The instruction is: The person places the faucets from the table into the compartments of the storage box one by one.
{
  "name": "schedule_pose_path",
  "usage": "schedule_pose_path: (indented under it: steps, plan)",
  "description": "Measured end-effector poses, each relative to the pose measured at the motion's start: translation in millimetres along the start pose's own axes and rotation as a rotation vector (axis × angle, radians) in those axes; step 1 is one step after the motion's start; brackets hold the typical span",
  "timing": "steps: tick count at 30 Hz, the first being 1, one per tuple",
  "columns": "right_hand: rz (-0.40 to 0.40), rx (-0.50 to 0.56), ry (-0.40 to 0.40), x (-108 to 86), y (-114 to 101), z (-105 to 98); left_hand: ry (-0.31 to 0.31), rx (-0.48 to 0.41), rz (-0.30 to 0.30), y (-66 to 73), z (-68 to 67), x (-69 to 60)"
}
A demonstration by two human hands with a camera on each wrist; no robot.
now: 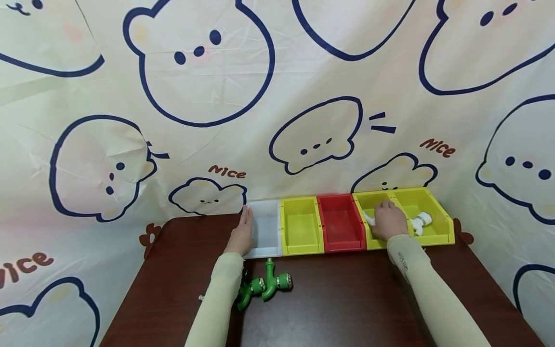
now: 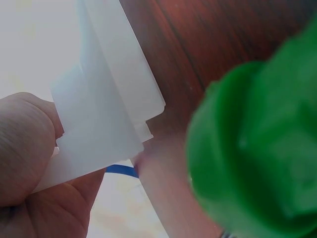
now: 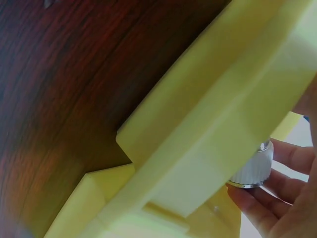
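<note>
My left hand (image 1: 241,236) grips the left wall of the white bin (image 1: 265,251), thumb on one side and fingers on the other. Inside the fourth bin from the left, a yellow bin (image 1: 376,245), my right hand (image 1: 390,220) holds a white tap (image 1: 369,219). The tap's ribbed white knob (image 3: 253,168) shows between the fingers in the right wrist view; much of the rest is hidden. Another white tap (image 1: 420,222) lies in the rightmost yellow bin (image 1: 438,239). Two green taps (image 1: 273,279) lie on the table beside my left forearm, one partly covered.
Between my hands stand another yellow bin (image 1: 302,249) and a red bin (image 1: 344,246), joined in one row at the back of the brown table (image 1: 329,308). A patterned cloth (image 1: 312,77) hangs behind. A small pale piece (image 1: 201,298) shows left of my left sleeve.
</note>
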State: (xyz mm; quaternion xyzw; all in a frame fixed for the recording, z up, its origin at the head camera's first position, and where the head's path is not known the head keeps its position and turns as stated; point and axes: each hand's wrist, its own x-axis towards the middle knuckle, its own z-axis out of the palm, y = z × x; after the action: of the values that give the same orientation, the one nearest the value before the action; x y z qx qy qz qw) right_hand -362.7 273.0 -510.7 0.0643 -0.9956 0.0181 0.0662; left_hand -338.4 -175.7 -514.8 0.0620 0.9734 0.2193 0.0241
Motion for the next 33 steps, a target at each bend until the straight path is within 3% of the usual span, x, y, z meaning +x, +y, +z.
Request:
schedule_pose_path:
  steps: [14,22,33]
  plan:
    - [0.008,-0.009,-0.023,2.5,2,2,0.011,-0.010,-0.007,1.9,-0.8,-2.4]
    - [0.021,0.004,-0.078,6.1,9,8,0.015,-0.010,-0.002,1.9,1.7,-1.4]
    - [-0.013,-0.019,-0.108,8.8,10,9,0.015,-0.010,-0.018,2.8,0.8,-1.2]
